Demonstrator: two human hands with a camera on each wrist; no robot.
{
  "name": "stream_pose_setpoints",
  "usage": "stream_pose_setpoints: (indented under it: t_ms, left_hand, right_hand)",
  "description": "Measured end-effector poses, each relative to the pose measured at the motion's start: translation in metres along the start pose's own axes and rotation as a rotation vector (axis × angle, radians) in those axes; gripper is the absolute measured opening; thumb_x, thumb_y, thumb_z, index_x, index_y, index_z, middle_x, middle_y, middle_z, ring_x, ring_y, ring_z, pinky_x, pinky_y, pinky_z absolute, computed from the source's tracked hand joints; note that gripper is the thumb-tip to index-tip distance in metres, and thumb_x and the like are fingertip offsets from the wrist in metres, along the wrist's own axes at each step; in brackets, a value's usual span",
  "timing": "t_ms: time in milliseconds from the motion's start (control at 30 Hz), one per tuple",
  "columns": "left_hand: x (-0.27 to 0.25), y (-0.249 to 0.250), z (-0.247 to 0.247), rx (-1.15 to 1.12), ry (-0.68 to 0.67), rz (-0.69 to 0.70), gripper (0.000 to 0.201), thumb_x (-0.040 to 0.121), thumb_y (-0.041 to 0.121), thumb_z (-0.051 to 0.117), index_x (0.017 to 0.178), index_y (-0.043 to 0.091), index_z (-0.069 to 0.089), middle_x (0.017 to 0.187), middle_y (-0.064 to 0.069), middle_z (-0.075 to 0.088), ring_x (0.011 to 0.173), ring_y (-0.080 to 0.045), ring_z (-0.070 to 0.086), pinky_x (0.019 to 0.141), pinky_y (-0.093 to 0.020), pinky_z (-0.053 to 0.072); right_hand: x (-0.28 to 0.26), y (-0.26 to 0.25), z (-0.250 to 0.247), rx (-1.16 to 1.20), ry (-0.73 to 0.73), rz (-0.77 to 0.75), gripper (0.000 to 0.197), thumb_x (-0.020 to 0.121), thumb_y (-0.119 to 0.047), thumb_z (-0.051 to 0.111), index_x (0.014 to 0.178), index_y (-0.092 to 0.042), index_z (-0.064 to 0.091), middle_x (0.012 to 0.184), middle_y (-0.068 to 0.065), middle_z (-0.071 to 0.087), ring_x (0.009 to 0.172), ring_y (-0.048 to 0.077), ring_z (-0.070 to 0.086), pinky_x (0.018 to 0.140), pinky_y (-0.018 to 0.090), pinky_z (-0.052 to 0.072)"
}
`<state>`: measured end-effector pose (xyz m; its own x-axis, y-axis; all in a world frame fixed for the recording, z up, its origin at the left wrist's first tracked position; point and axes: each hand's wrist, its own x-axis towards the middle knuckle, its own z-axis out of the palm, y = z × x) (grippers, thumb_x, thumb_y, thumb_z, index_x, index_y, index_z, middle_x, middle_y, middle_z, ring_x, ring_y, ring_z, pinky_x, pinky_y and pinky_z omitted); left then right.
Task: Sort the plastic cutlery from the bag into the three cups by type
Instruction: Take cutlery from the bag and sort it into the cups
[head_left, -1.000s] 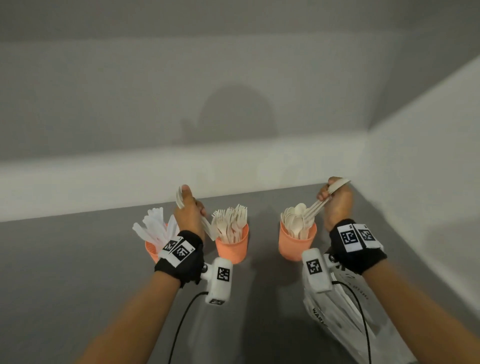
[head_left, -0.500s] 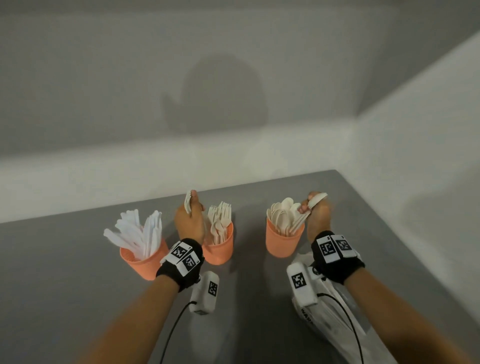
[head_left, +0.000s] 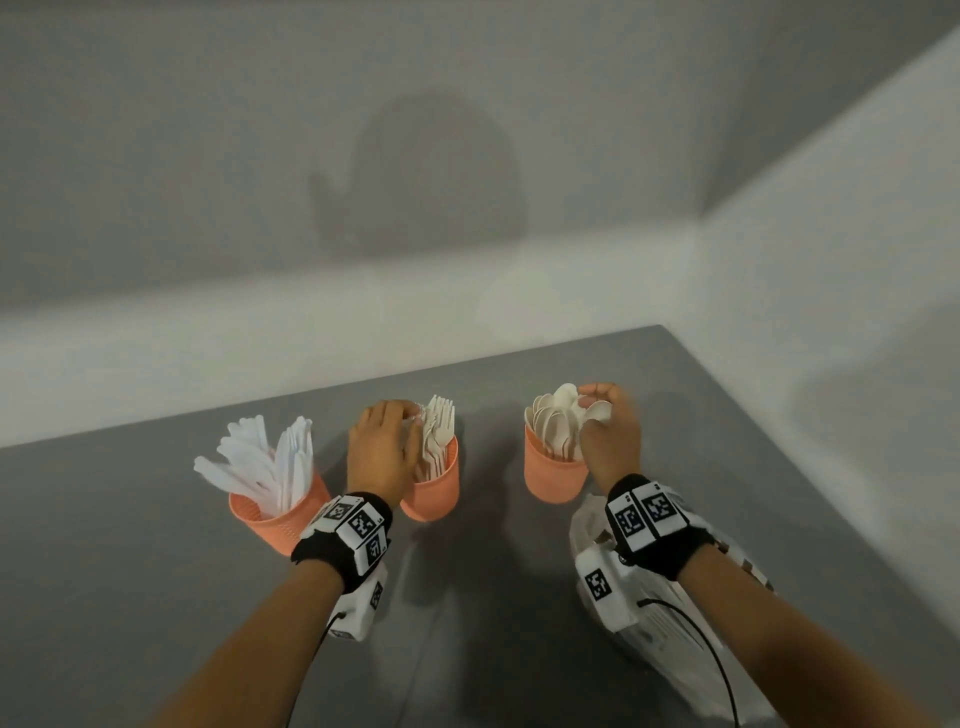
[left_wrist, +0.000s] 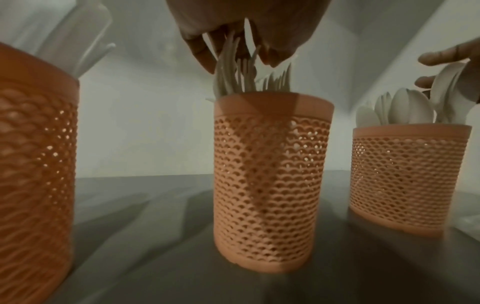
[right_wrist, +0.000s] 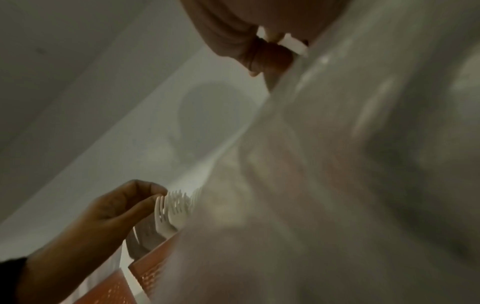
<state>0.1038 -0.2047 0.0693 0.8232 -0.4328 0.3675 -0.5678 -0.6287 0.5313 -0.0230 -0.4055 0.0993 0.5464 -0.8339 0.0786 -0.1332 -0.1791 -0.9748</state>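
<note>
My left hand (head_left: 382, 449) has lowered its fork (left_wrist: 228, 67) into the middle cup (head_left: 434, 486); right of it, my right hand (head_left: 608, 441) pinches a spoon (head_left: 597, 413) entering the spoon cup (head_left: 553, 475).

This looks like a bare recording set-up in a plain room, not a lived-in kitchen or a shop. A smooth grey table (head_left: 519, 649) runs into the corner of two blank white walls (head_left: 208, 156), with a pale ledge (head_left: 260, 332) along the table's far edge and nothing hung or shelved on either wall. Only the sorting props stand near that far edge: three matching orange mesh cups (left_wrist: 272, 185) in a row, holding white plastic cutlery, and a white plastic bag (head_left: 670, 639) towards the table's right edge. The person's wrists carry black bands with printed square tracking markers (head_left: 641, 514) and white camera units with cables (head_left: 602, 587).
</note>
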Motion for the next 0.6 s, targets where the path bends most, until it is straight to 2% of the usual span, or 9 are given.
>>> stream_pose_setpoints:
  t_ms: [67, 133, 200, 267, 300, 367, 400, 500, 600]
  left_hand:
    - [0.000, 0.001, 0.000, 0.011, -0.028, 0.047, 0.047, 0.088, 0.035, 0.030, 0.104, 0.003, 0.061, 0.103, -0.015, 0.063, 0.095, -0.034, 0.058, 0.081, -0.039, 0.046]
    - [0.000, 0.003, -0.001, -0.001, -0.055, 0.058, 0.054, 0.090, 0.037, 0.025, 0.117, 0.002, 0.057, 0.118, -0.017, 0.059, 0.107, -0.034, 0.055, 0.090, -0.039, 0.045]
    - [0.000, 0.007, -0.003, -0.004, -0.078, 0.019, 0.055, 0.093, 0.037, 0.025, 0.131, 0.003, 0.047, 0.135, -0.017, 0.049, 0.124, -0.032, 0.046, 0.103, -0.039, 0.038]
    - [-0.002, 0.012, -0.003, 0.019, -0.126, -0.031, 0.062, 0.091, 0.040, 0.023, 0.139, 0.003, 0.036, 0.146, -0.017, 0.038, 0.136, -0.030, 0.034, 0.112, -0.038, 0.028]
    - [-0.004, 0.014, -0.002, 0.056, -0.161, -0.031, 0.066, 0.091, 0.043, 0.020, 0.141, 0.002, 0.033, 0.148, -0.017, 0.035, 0.139, -0.029, 0.029, 0.114, -0.037, 0.024]
    - [-0.006, 0.015, -0.001, 0.163, -0.223, 0.021, 0.078, 0.087, 0.051, 0.009, 0.141, 0.000, 0.031, 0.148, -0.018, 0.033, 0.142, -0.029, 0.023, 0.116, -0.034, 0.017]
    - [-0.006, 0.014, 0.000, 0.203, -0.245, 0.041, 0.084, 0.083, 0.053, 0.003, 0.142, -0.001, 0.030, 0.149, -0.018, 0.032, 0.142, -0.029, 0.021, 0.117, -0.033, 0.014]
    - [-0.004, 0.016, 0.000, 0.247, -0.243, 0.028, 0.091, 0.077, 0.056, -0.003, 0.145, 0.002, 0.021, 0.154, -0.016, 0.022, 0.145, -0.029, 0.012, 0.118, -0.035, 0.008]
    - [-0.005, 0.018, 0.002, 0.329, -0.304, 0.031, 0.096, 0.073, 0.061, -0.006, 0.146, 0.003, 0.016, 0.155, -0.015, 0.018, 0.145, -0.027, 0.011, 0.118, -0.037, 0.006]
  right_hand:
    - [-0.002, -0.001, 0.000, -0.094, -0.050, -0.077, 0.042, 0.073, 0.016, 0.041, 0.099, -0.011, 0.059, 0.105, 0.002, 0.055, 0.097, 0.012, 0.045, 0.071, 0.011, 0.034]
    - [-0.003, -0.003, 0.001, -0.180, -0.080, -0.155, 0.041, 0.074, 0.010, 0.045, 0.107, -0.008, 0.061, 0.115, 0.007, 0.054, 0.101, 0.016, 0.047, 0.083, 0.017, 0.033]
    - [-0.003, -0.004, 0.003, -0.291, -0.088, -0.275, 0.041, 0.076, -0.008, 0.045, 0.113, -0.005, 0.060, 0.118, 0.011, 0.055, 0.109, 0.026, 0.049, 0.094, 0.029, 0.036]
    - [-0.002, -0.001, 0.006, -0.545, -0.139, -0.348, 0.065, 0.073, -0.036, 0.028, 0.122, -0.003, 0.054, 0.126, 0.015, 0.052, 0.121, 0.031, 0.043, 0.105, 0.038, 0.028]
    - [0.000, 0.003, 0.007, -0.704, -0.198, -0.342, 0.078, 0.069, -0.044, 0.016, 0.127, -0.003, 0.049, 0.133, 0.016, 0.046, 0.129, 0.031, 0.036, 0.111, 0.041, 0.022]
    - [-0.001, 0.010, 0.008, -0.912, -0.299, -0.286, 0.094, 0.063, -0.049, 0.000, 0.137, -0.002, 0.035, 0.146, 0.015, 0.032, 0.140, 0.030, 0.020, 0.116, 0.042, 0.011]
    - [-0.001, 0.012, 0.009, -0.939, -0.317, -0.260, 0.096, 0.064, -0.051, -0.002, 0.141, -0.001, 0.028, 0.150, 0.015, 0.027, 0.142, 0.028, 0.017, 0.117, 0.041, 0.008]
    - [-0.005, 0.008, 0.011, -0.934, -0.335, -0.198, 0.084, 0.081, -0.056, 0.010, 0.145, -0.002, 0.017, 0.155, 0.016, 0.017, 0.144, 0.027, 0.011, 0.118, 0.040, 0.005]
    - [-0.009, 0.003, 0.013, -1.036, -0.401, -0.184, 0.070, 0.096, -0.045, 0.030, 0.148, -0.002, 0.011, 0.157, 0.019, 0.004, 0.146, 0.030, 0.001, 0.118, 0.042, 0.000]
